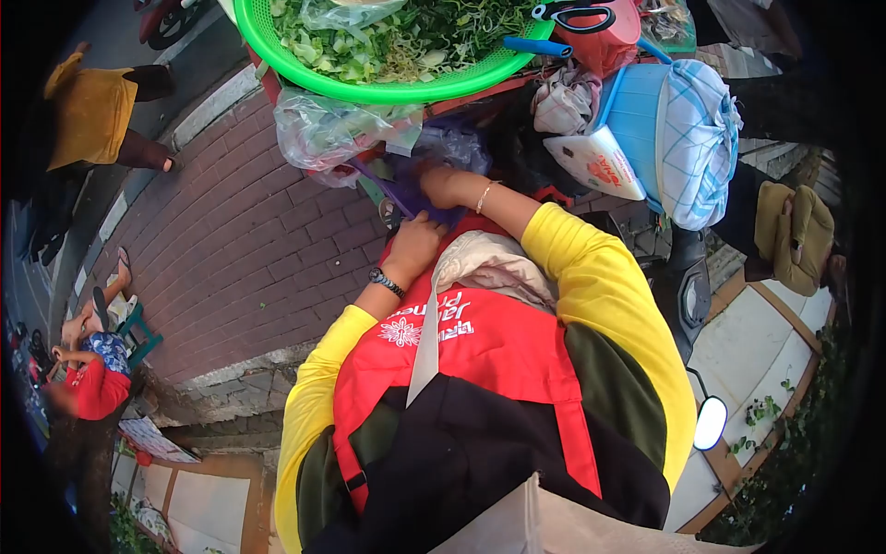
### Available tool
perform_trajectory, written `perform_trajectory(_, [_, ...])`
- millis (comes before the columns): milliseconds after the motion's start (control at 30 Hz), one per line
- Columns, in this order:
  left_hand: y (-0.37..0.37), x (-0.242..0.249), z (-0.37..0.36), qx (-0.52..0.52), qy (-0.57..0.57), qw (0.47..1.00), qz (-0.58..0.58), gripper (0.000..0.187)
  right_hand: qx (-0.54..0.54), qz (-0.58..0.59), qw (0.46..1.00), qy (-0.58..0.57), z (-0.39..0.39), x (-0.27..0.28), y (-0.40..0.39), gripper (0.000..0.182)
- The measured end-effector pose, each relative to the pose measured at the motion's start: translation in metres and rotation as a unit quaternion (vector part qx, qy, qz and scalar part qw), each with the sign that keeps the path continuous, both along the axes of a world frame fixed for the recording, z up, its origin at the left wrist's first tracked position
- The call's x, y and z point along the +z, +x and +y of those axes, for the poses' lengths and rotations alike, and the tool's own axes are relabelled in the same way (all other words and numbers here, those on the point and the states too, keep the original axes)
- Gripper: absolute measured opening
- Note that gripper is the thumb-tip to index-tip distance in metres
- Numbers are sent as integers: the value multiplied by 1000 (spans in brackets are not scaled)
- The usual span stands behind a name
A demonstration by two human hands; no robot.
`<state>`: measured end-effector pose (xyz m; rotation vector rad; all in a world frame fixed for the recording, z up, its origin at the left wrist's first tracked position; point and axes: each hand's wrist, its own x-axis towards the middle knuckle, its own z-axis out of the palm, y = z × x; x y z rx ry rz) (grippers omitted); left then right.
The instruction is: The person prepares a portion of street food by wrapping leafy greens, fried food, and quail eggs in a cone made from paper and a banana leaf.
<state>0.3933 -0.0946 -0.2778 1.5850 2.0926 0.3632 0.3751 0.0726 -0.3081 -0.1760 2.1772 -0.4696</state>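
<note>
Green basket [277,55] above purple bag [406,189]

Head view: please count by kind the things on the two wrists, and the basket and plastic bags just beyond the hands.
Green basket: 1
Clear plastic bag: 1
Purple bag: 1
Wristwatch: 1
Bracelet: 1
Total: 5
</note>
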Motion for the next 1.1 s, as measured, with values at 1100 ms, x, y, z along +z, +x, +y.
perform_trajectory(1100, [5, 3, -2, -9, -26, 999, -45, 18, -88, 186, 978, 38, -32, -101, 49, 28])
